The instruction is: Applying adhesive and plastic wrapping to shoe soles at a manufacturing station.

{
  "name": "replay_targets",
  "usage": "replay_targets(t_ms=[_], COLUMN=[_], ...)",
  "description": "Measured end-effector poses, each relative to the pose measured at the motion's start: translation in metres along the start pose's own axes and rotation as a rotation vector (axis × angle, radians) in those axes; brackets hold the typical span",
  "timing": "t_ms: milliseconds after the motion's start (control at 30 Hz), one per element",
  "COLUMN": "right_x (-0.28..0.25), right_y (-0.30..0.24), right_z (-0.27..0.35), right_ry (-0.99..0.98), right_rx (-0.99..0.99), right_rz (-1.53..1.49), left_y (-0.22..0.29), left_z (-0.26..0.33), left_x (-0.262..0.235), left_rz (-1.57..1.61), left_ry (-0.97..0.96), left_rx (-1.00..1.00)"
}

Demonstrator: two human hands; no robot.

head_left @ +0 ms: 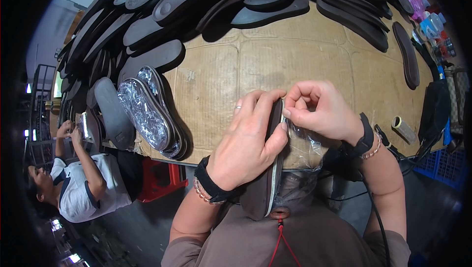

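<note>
1. Head view: left hand (246, 149) clamps a dark shoe sole (268, 178) on edge, between both hands.
2. Right hand (322, 109) pinches clear plastic film (302, 144) beside it.
3. Sole likely light and bendy; film thin and slippery, so grip the rim.

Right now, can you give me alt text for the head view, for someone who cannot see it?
A person's left hand holds a dark shoe sole on edge while the right hand pinches clear plastic film along its side. Beyond lies a cardboard-covered table with film-wrapped soles at left and many bare dark soles piled along the far edge. Another person sits at lower left.
</note>
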State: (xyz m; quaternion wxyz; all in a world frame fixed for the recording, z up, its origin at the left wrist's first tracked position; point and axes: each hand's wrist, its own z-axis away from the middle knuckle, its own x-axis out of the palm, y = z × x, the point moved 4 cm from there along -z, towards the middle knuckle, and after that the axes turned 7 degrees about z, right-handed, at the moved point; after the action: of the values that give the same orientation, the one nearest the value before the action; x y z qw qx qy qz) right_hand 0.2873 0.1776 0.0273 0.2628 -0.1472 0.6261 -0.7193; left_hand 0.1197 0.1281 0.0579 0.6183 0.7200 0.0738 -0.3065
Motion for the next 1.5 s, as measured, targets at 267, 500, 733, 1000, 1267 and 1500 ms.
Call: replay_targets(t_ms=[267, 500, 733, 1000, 1267, 1500], right_x=[0.003, -0.004, 0.003, 0.009, -0.004, -0.008], right_y=[0.012, 0.014, -0.008, -0.014, 0.000, -0.008], right_z=[-0.006, -0.008, 0.010, 0.015, 0.009, 0.003], right_ry=[-0.064, -0.005, -0.070, -0.149, -0.144, 0.147], right_rx=[0.048, 0.073, -0.045, -0.182, 0.031, -0.072], right_rz=[-0.180, -0.107, -0.101, 0.019, 0.317, -0.067], left_y=[0.000, -0.011, -0.017, -0.016, -0.009, -0.003], left_z=[-0.001, -0.001, -0.009, 0.005, 0.013, 0.008], left_x=[-0.001, -0.002, -0.009, -0.016, -0.015, -0.010], left_rz=[0.025, 0.181, 0.138, 0.260, 0.232, 0.143], left_ry=[-0.012, 0.027, 0.061, 0.014, -0.001, -0.003], left_rx=[-0.015, -0.171, -0.219, -0.169, -0.183, -0.104])
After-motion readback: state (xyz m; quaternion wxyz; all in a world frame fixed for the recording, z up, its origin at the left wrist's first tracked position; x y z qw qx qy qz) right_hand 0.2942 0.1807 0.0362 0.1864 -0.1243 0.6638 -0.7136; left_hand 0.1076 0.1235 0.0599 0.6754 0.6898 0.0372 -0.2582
